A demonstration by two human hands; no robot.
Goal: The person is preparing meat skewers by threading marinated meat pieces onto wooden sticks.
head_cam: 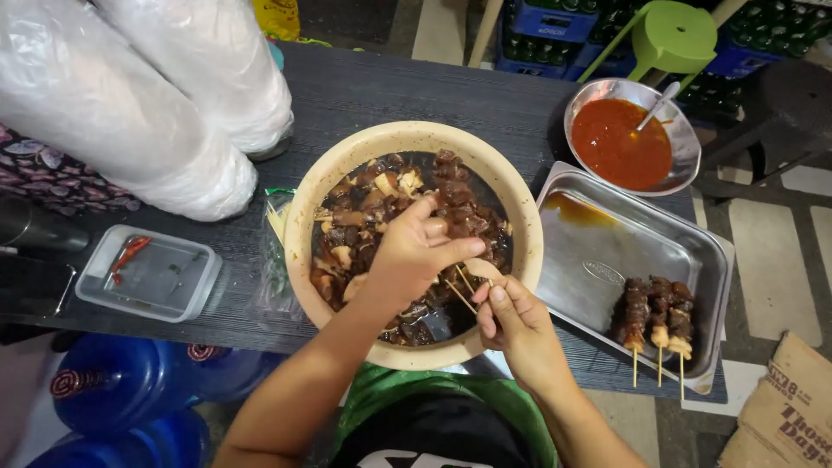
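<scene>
Open tabletop strip (416, 91) behind beige bowl (414, 139); blocked left by plastic-wrapped bundles (165, 104) & clear container (147, 277), right by steel tray (607, 251) w/ skewers (659, 316), sauce bowl (685, 143).

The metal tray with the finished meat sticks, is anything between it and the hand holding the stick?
Only the rim of the big beige bowl lies between. The right hand holds thin wooden skewers over the bowl; the rectangular metal tray sits just right of it, mostly bare, with three finished skewers at its near end.
</scene>
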